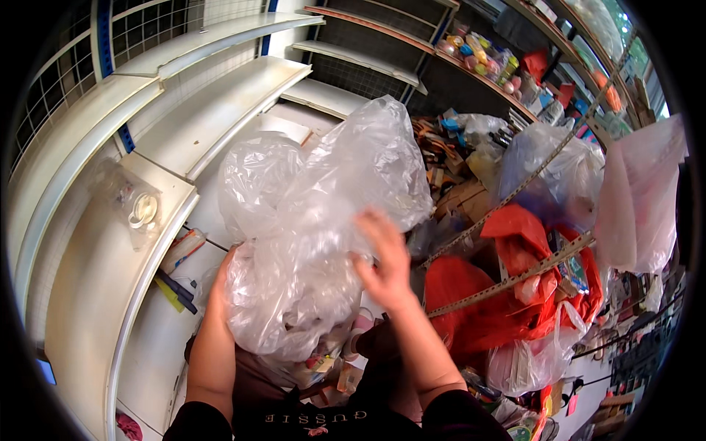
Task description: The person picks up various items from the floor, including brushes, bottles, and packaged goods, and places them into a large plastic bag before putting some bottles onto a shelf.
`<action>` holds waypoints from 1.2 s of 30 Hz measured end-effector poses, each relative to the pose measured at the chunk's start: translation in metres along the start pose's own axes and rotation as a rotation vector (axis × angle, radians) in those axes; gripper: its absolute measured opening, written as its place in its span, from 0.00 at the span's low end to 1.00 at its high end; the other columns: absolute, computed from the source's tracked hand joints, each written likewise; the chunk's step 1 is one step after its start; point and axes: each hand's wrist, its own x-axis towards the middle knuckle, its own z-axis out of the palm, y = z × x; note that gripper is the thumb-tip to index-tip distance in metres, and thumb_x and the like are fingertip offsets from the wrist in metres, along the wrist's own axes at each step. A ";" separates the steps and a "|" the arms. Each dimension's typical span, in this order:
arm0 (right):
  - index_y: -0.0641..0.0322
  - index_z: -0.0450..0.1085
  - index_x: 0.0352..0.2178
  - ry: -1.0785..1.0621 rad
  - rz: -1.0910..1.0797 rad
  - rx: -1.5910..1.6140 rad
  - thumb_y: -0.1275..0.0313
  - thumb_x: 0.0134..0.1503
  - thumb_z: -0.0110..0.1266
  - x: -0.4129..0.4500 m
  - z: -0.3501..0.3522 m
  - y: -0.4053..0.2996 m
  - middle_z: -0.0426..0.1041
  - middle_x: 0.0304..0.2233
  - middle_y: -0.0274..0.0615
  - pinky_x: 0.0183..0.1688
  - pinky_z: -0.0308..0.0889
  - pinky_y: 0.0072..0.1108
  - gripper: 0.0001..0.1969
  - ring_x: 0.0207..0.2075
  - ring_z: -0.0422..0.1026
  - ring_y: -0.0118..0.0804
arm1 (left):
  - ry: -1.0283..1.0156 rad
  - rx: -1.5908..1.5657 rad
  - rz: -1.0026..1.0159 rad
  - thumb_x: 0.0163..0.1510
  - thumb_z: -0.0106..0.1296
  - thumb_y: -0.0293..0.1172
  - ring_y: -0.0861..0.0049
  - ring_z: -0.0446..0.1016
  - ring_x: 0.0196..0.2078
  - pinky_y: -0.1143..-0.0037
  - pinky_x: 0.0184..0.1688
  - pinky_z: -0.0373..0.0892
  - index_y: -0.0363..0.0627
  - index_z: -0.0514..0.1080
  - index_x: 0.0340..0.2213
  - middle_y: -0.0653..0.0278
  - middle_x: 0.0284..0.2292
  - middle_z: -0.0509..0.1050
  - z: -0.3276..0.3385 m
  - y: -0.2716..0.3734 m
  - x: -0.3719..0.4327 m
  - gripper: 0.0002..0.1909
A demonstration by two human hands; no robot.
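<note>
A large crumpled bundle of clear plastic bags (331, 187) fills the space in front of me, above my lap. At its left side is my left hand (225, 270), holding it, with the fingers mostly hidden behind the plastic. My right hand (386, 262) is blurred, its fingers spread at the bundle's right side. Whether its fingertips touch the film I cannot tell. Beneath the bundle, small packaged items (322, 361) show through clear plastic near my lap.
White metal shelves (160, 187) run along my left; one bears a clear bag with white rings (143, 210). To the right, perforated metal bars (513, 275) cross in front of red plastic bags (469, 292). A stuffed translucent bag (551, 165) and mixed goods crowd that side.
</note>
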 end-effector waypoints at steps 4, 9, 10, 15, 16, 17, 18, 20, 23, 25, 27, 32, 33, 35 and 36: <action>0.54 0.44 0.59 0.044 0.237 -0.043 0.54 0.45 0.57 -0.004 -0.026 0.064 0.42 0.61 0.53 0.61 0.40 0.34 0.44 0.63 0.39 0.49 | -0.124 0.036 -0.045 0.52 0.46 0.40 0.70 0.71 0.42 0.73 0.43 0.68 0.37 0.67 0.44 0.58 0.42 0.71 0.000 0.003 -0.041 0.22; 0.56 0.46 0.59 -0.318 0.981 1.268 0.54 0.49 0.53 -0.061 0.035 0.083 0.47 0.59 0.50 0.59 0.47 0.34 0.40 0.60 0.48 0.49 | -0.188 0.284 -0.020 0.52 0.46 0.39 0.70 0.69 0.44 0.73 0.45 0.66 0.38 0.65 0.46 0.57 0.44 0.69 0.001 -0.030 -0.024 0.22; 0.56 0.46 0.59 -0.361 1.063 1.336 0.55 0.49 0.52 -0.071 0.051 0.072 0.48 0.59 0.50 0.59 0.47 0.34 0.39 0.60 0.48 0.49 | -0.195 0.332 -0.001 0.52 0.46 0.39 0.70 0.69 0.45 0.73 0.46 0.65 0.38 0.65 0.46 0.57 0.44 0.69 0.002 -0.037 -0.019 0.23; 0.57 0.47 0.58 -0.440 1.092 1.329 0.55 0.50 0.51 -0.070 0.101 0.017 0.49 0.58 0.50 0.58 0.49 0.34 0.38 0.59 0.49 0.49 | -0.181 0.642 0.189 0.53 0.45 0.39 0.70 0.67 0.47 0.73 0.48 0.63 0.38 0.64 0.48 0.57 0.46 0.67 0.007 -0.045 -0.008 0.23; 0.57 0.47 0.58 -0.431 1.102 1.302 0.55 0.50 0.51 -0.076 0.097 0.013 0.49 0.58 0.50 0.58 0.49 0.34 0.37 0.59 0.50 0.49 | -0.201 0.684 0.209 0.53 0.45 0.38 0.70 0.66 0.48 0.73 0.49 0.63 0.38 0.63 0.48 0.57 0.46 0.67 0.013 -0.054 -0.002 0.23; 0.57 0.48 0.58 -0.427 1.105 1.280 0.55 0.50 0.51 -0.079 0.094 0.009 0.49 0.58 0.50 0.58 0.49 0.34 0.37 0.59 0.50 0.48 | -0.215 0.726 0.236 0.53 0.45 0.38 0.70 0.66 0.48 0.73 0.49 0.62 0.38 0.63 0.48 0.57 0.47 0.66 0.020 -0.059 0.001 0.23; 0.57 0.48 0.57 -0.424 1.095 1.267 0.56 0.50 0.51 -0.078 0.096 0.006 0.50 0.58 0.50 0.58 0.49 0.34 0.37 0.58 0.50 0.48 | -0.220 0.776 0.268 0.53 0.45 0.38 0.70 0.66 0.49 0.73 0.50 0.62 0.38 0.63 0.48 0.57 0.47 0.66 0.026 -0.061 0.004 0.24; 0.58 0.48 0.57 -0.427 1.078 1.253 0.56 0.50 0.51 -0.078 0.100 0.000 0.50 0.57 0.50 0.57 0.50 0.33 0.36 0.58 0.51 0.48 | -0.215 0.860 0.329 0.53 0.45 0.38 0.70 0.65 0.49 0.73 0.51 0.61 0.39 0.62 0.49 0.56 0.48 0.65 0.030 -0.063 0.010 0.24; 0.58 0.49 0.57 -0.411 1.060 1.237 0.56 0.51 0.50 -0.079 0.101 -0.003 0.51 0.57 0.50 0.57 0.51 0.33 0.35 0.58 0.52 0.48 | -0.182 0.932 0.421 0.53 0.44 0.38 0.70 0.64 0.51 0.72 0.52 0.60 0.39 0.61 0.50 0.56 0.49 0.64 0.035 -0.068 0.019 0.24; 0.58 0.49 0.56 -0.366 1.031 1.238 0.56 0.51 0.50 -0.074 0.097 0.001 0.51 0.57 0.50 0.57 0.51 0.33 0.34 0.57 0.52 0.48 | -0.108 0.928 0.494 0.53 0.44 0.38 0.70 0.63 0.52 0.72 0.53 0.59 0.39 0.61 0.50 0.56 0.50 0.63 0.038 -0.066 0.028 0.25; 0.59 0.50 0.56 -0.260 0.984 1.226 0.57 0.51 0.49 -0.058 0.088 0.015 0.52 0.56 0.50 0.56 0.52 0.33 0.34 0.57 0.53 0.48 | 0.007 0.866 0.582 0.54 0.44 0.37 0.70 0.62 0.53 0.72 0.54 0.58 0.39 0.60 0.51 0.56 0.51 0.63 0.040 -0.058 0.036 0.25; 0.60 0.51 0.55 0.424 1.010 1.110 0.57 0.52 0.48 -0.051 -0.008 0.132 0.53 0.56 0.49 0.55 0.53 0.33 0.32 0.56 0.54 0.48 | 0.163 0.570 0.629 0.52 0.47 0.35 0.67 0.55 0.58 0.73 0.58 0.48 0.39 0.55 0.55 0.51 0.56 0.55 0.032 -0.027 0.040 0.30; 0.60 0.51 0.55 0.558 1.041 1.062 0.58 0.52 0.48 -0.062 -0.031 0.159 0.54 0.55 0.49 0.55 0.54 0.33 0.32 0.56 0.54 0.47 | 0.170 0.565 0.629 0.52 0.47 0.35 0.67 0.55 0.58 0.73 0.58 0.48 0.39 0.55 0.55 0.51 0.56 0.55 0.029 -0.026 0.041 0.30; 0.60 0.52 0.55 0.781 1.121 0.964 0.58 0.52 0.48 -0.092 -0.067 0.209 0.54 0.55 0.49 0.55 0.54 0.33 0.31 0.55 0.55 0.47 | 0.258 0.518 0.501 0.51 0.47 0.33 0.65 0.56 0.57 0.73 0.57 0.51 0.41 0.56 0.54 0.47 0.54 0.56 0.024 -0.028 0.042 0.29; 0.60 0.52 0.55 0.873 1.156 0.916 0.58 0.52 0.47 -0.107 -0.086 0.229 0.54 0.55 0.49 0.55 0.54 0.33 0.31 0.55 0.55 0.47 | 0.244 0.557 0.459 0.51 0.47 0.33 0.65 0.56 0.57 0.72 0.56 0.52 0.42 0.56 0.54 0.46 0.54 0.57 0.025 -0.031 0.040 0.29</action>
